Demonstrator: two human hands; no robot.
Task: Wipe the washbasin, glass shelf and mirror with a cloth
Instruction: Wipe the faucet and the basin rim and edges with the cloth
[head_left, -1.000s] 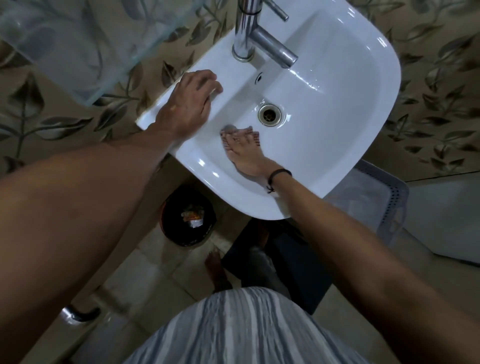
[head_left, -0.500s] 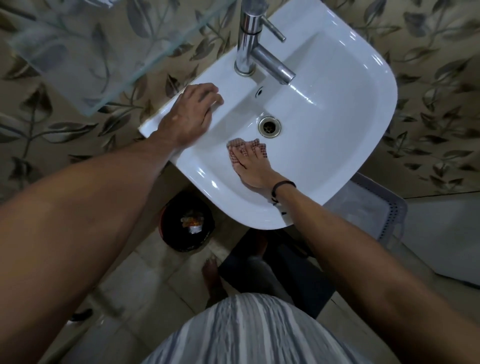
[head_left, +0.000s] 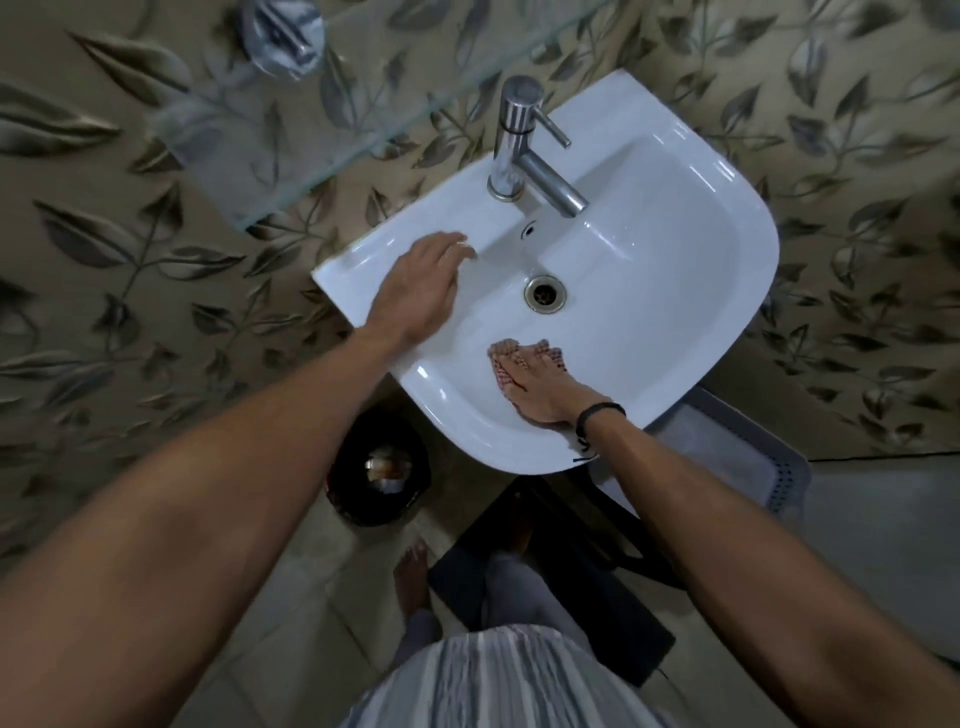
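At the bottom centre of the frame is a striped garment (head_left: 498, 680), and just above it a bare foot (head_left: 412, 577) on the floor beside a dark mat (head_left: 566, 597). A black bin (head_left: 376, 480) with some rubbish in it sits left of centre under the basin's edge; a grey perforated basket (head_left: 779, 467) stands at the right.

Both forearms reach up from the lower corners. The right hand (head_left: 545, 395), with a dark band (head_left: 597, 415) at the wrist, lies flat on the near inner slope of the basin (head_left: 675, 270), fingers straight and slightly apart, pressing the cloth (head_left: 500, 364) against the porcelain (only its checked edge shows past the fingertips). The left hand (head_left: 418, 296) rests on the basin's left rim, fingers loosely together and holding nothing; its fingertips are blurred.

The drain (head_left: 544, 294) lies between the two hands and further in. Beyond it the chrome tap (head_left: 519, 140) stands on the back ledge, spout pointing lower right. The glass shelf (head_left: 270, 124) crosses the upper left, over a wall (head_left: 857, 156) with a leaf pattern.
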